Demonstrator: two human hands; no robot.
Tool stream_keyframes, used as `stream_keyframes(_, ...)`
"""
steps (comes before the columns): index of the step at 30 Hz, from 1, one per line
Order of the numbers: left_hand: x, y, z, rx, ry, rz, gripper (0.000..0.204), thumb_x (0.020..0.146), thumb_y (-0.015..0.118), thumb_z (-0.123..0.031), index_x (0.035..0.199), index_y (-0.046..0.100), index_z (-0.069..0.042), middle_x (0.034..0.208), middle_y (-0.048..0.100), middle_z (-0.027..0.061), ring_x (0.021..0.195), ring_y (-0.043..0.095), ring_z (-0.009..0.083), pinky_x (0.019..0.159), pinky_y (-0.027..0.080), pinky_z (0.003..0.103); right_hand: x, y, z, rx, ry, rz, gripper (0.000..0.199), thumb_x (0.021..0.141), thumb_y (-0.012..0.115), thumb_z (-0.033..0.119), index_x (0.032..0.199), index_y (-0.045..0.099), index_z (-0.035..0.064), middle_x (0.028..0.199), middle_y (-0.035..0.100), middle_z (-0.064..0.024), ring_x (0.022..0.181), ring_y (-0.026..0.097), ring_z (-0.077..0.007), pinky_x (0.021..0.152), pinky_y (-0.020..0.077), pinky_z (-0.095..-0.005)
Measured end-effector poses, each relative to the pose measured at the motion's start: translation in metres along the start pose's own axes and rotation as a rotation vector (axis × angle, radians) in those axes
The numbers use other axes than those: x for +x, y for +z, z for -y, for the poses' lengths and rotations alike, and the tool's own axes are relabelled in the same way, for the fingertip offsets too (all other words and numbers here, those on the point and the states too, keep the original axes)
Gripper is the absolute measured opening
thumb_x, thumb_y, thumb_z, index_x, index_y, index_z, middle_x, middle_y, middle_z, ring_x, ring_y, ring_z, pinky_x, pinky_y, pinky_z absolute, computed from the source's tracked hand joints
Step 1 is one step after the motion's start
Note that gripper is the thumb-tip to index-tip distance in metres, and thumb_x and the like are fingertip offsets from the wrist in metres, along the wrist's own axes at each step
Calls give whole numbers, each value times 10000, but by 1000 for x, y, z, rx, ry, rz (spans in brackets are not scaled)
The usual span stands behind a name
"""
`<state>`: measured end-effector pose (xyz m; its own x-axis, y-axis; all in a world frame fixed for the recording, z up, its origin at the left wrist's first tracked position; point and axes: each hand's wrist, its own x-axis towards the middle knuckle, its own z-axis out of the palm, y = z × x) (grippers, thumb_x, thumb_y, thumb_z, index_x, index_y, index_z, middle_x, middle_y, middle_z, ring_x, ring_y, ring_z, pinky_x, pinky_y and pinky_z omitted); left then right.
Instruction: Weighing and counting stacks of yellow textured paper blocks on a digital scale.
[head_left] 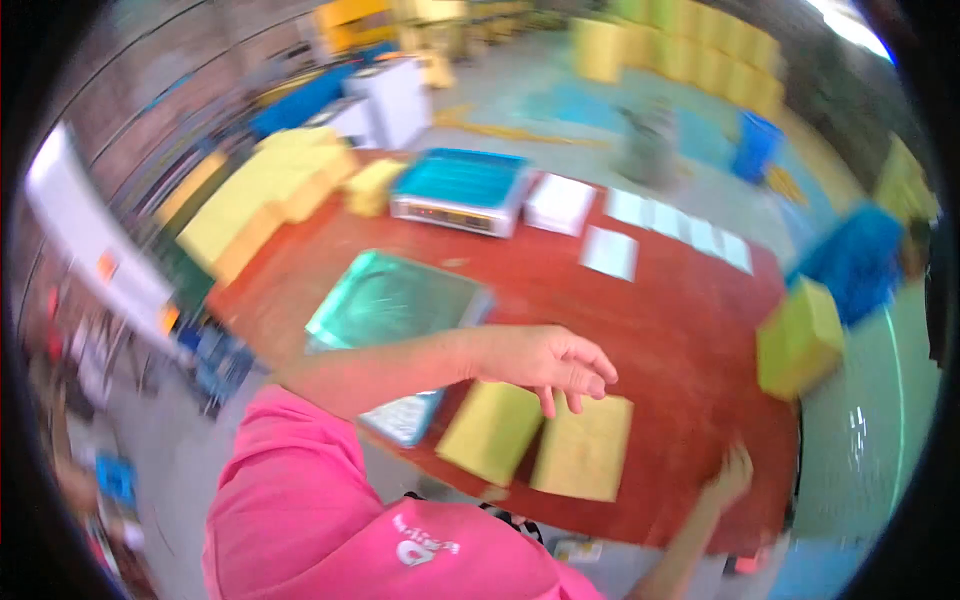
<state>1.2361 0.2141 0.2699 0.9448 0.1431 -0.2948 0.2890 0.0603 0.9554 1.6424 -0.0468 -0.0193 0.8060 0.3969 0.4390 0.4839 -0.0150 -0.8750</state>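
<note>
1. Two flat yellow packets lie side by side on the red table, just under the left hand.
2. A yellow box stands at the table's edge, above the right hand.
3. White rectangular sheets lie in a row, well beyond both hands.
4. Stacked yellow packages sit far left of the left hand.

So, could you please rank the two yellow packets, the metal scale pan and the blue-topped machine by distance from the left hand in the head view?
From the left hand:
1. Yellow packets, just below its fingers; the two are too close to separate.
2. Metal scale pan, to its left.
3. Blue-topped machine, across the red table.
</note>
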Motion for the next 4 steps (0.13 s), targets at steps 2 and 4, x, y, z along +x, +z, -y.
stream_keyframes(2, -90, -11, 38, -100, 13, -293, 495, 979, 603, -312, 1342, 517, 13, 1212, 631, 113, 1030, 647, 198, 790, 573, 326, -6, -1, 37, 323, 408, -145, 287, 922, 550, 135, 1193, 601, 58, 1138, 646, -80, 1054, 608, -210, 934, 441, -310)
stream_keyframes(4, -192, -15, 77, -216, -8, -524, 483, 1007, 550, -301, 1378, 487, 2, 1309, 598, 123, 1105, 624, 209, 849, 567, 363, -20, 39, 116, 444, 329, -14, 278, 937, 561, 181, 1166, 624, 38, 1187, 643, -74, 1110, 581, -247, 954, 441, -389)
